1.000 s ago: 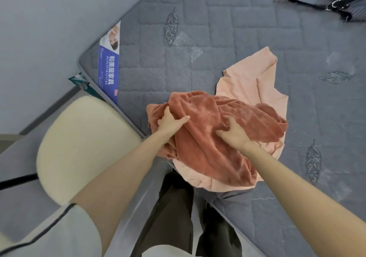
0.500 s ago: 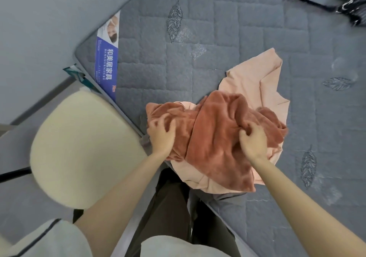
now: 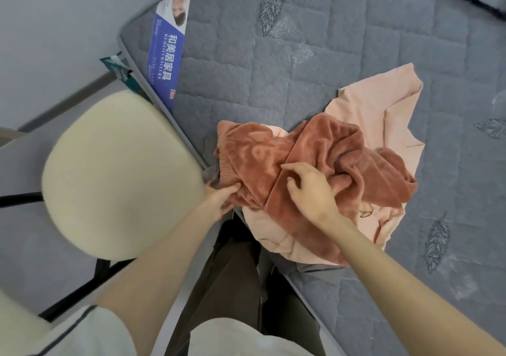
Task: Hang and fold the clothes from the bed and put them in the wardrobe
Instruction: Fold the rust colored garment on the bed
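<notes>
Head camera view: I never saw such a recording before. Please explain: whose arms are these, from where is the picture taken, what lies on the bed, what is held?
No machine here: a person wears a camera on the head, looking down at their own hands. On the grey mattress lies a peach garment, and on it a crumpled rust fleece garment. The left hand grips its near edge. The right hand rests on top with bent fingers; whether it pinches the cloth is unclear. A cream chair stands beside the mattress.
</notes>
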Available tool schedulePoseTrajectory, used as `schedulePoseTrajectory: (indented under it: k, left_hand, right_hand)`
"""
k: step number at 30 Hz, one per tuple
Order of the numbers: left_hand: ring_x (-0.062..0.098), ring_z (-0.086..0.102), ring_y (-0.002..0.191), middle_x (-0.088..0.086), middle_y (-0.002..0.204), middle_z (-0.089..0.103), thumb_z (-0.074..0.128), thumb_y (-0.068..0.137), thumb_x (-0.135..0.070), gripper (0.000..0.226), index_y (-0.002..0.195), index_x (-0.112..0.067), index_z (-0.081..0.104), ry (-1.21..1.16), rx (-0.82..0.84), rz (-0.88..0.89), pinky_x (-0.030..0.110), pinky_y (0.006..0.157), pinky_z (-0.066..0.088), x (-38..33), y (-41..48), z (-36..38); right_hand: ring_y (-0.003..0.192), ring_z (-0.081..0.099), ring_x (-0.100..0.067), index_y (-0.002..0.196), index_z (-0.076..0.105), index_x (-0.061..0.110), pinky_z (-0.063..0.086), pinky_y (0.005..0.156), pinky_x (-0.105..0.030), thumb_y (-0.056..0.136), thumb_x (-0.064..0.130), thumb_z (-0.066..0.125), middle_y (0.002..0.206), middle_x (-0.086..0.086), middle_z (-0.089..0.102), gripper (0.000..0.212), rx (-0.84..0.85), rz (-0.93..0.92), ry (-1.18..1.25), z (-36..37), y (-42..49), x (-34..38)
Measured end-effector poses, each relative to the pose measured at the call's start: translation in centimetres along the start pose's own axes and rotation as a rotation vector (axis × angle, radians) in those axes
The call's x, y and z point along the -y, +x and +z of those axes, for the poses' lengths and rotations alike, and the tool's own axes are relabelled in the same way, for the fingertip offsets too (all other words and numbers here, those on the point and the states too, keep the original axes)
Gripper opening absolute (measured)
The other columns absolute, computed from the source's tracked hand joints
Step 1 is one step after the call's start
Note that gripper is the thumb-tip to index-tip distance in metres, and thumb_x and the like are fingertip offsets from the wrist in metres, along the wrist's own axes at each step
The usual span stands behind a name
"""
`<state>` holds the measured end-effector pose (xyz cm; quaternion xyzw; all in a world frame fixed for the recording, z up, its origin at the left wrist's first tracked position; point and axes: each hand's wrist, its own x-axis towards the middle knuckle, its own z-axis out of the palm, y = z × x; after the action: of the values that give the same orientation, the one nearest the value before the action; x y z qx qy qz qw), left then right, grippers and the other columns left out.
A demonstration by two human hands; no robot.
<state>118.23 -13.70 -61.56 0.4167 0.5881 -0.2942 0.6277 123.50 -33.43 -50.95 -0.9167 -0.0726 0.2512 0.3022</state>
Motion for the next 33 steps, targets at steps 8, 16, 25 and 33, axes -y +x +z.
schedulePoseTrajectory:
  k: [8, 16, 25, 33]
  left_hand:
    - [0.020, 0.069, 0.097, 0.010, 0.109, 0.071, 0.074, 0.080, -0.014, 0.042, 0.120, -0.010, 0.061, 0.067, 0.229, 0.290, 0.033, 0.083, 0.056, -1.0, -7.4, -1.0]
    - [0.020, 0.068, 0.094, 0.008, 0.103, 0.072, 0.077, 0.076, -0.024, 0.033, 0.106, -0.012, 0.070, 0.072, 0.421, 0.619, 0.029, 0.082, 0.055, 2.9, -20.1, -2.0]
    - [0.012, 0.048, 0.122, 0.000, 0.132, 0.050, 0.068, 0.088, -0.027, 0.045, 0.130, -0.035, 0.053, 0.318, 0.154, 1.006, 0.027, 0.097, 0.040, 11.8, -30.8, -3.2]
    - [-0.026, 0.033, 0.120, -0.035, 0.135, 0.032, 0.090, 0.062, -0.035, 0.108, 0.142, -0.043, 0.017, 0.431, 0.115, 1.158, 0.001, 0.096, 0.031, 21.2, -35.7, -2.4]
  right_hand:
    - [0.122, 0.049, -0.013, 0.129, 0.058, 0.023, 0.040, 0.103, -0.029, 0.082, 0.024, 0.073, 0.128, 0.006, 0.056, 0.050, 0.212, -0.156, -0.022, -0.7, -2.5, 1.9]
    - [0.119, 0.048, -0.015, 0.121, 0.061, 0.015, 0.040, 0.101, -0.029, 0.078, 0.029, 0.074, 0.128, 0.001, 0.053, 0.047, -0.027, -0.492, -0.033, -2.7, -10.5, 3.8]
    - [0.068, 0.059, -0.008, 0.111, 0.052, 0.026, 0.046, 0.070, -0.032, 0.093, 0.024, 0.048, 0.076, 0.007, 0.062, 0.018, -0.144, -0.585, 0.205, -10.1, -21.0, 5.5]
    - [0.071, 0.051, 0.003, 0.092, 0.054, 0.028, 0.038, 0.066, -0.010, 0.091, 0.021, 0.055, 0.078, 0.019, 0.060, 0.007, -0.089, -0.776, 0.321, -15.1, -28.2, 13.1]
